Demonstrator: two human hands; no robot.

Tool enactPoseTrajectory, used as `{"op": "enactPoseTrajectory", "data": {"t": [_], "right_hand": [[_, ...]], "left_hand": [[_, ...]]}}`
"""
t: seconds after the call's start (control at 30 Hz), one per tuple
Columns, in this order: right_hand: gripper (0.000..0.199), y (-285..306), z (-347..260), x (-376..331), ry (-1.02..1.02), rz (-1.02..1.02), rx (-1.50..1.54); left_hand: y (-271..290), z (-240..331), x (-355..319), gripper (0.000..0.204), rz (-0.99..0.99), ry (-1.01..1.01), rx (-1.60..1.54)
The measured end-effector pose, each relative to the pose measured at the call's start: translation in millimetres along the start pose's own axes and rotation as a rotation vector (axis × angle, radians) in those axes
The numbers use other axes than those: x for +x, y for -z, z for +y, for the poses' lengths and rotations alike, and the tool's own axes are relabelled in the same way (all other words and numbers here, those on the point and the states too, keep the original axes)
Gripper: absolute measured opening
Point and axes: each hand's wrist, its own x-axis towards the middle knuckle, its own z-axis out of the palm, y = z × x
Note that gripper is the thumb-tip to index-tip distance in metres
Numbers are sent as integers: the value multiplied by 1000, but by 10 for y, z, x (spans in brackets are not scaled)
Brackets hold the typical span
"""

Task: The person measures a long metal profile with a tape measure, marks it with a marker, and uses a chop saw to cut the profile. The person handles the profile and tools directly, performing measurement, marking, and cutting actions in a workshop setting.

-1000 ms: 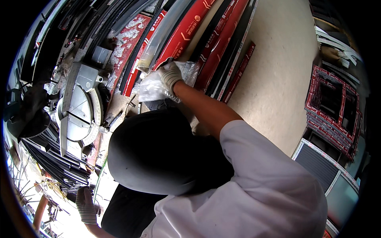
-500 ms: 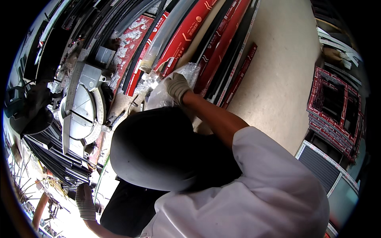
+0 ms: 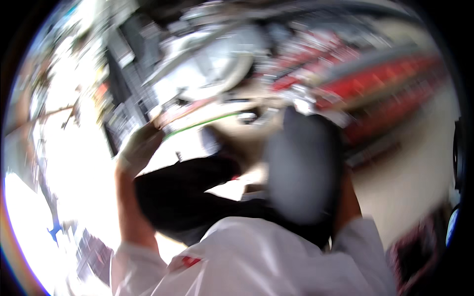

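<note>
Dark, long, narrow bars (image 3: 123, 81), bundled together and smeared by motion blur, lie at upper left of your view, just beyond your left hand (image 3: 140, 145). That hand wears a pale glove, its fingers pointing up and to the right, near the bundle's lower end. You cannot tell from this blurred view whether its grip is wide or narrow, whether it holds anything, or whether it touches the bars. Your bare left forearm rises from a white short sleeve.

Your right forearm (image 3: 348, 202) runs up behind your raised, dark grey trouser knee (image 3: 303, 167), which hides your right hand; how wide its grip is, or what it holds, you cannot tell. Past that knee, long, red-wrapped profiles (image 3: 380, 79) stretch toward the upper right, with a long grey strip (image 3: 368, 64) alongside them. A shiny, clear-looking crumpled patch (image 3: 301, 98) sits just above the knee, too smeared to name surely.

Between the dark bundle and the red lengths stands a silver metal machine with a rounded base (image 3: 202, 74). Below it, a thin, bright green cord (image 3: 202, 124) slants across the pale floor. Your other leg, in black trousers (image 3: 182, 197), bends beneath your left side, and your white shirt (image 3: 266, 261) fills the lower middle, bearing a small red mark (image 3: 190, 261).
</note>
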Motion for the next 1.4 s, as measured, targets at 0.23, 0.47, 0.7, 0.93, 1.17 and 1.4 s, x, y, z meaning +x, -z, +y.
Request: {"op": "enactPoseTrajectory", "data": {"t": [0.23, 0.47, 0.7, 0.93, 1.17, 1.4], "right_hand": [[67, -50, 77, 557, -56, 60, 290], [66, -169, -631, 1269, 22, -136, 437], [64, -130, -841, 1700, -70, -242, 569], [63, -212, -1037, 1905, -140, -311, 671], [62, -221, -1040, 2020, -197, -350, 754], [62, -221, -911, 2101, -261, -360, 845]], "left_hand": [[357, 146, -33, 40, 59, -151, 293], [398, -143, -709, 41, 188, -127, 156], [414, -243, -662, 42, 158, -154, 182], [437, -387, -702, 40, 126, -115, 188], [479, -434, -720, 43, 113, -96, 140], [466, -412, -692, 41, 113, -91, 165]]}}
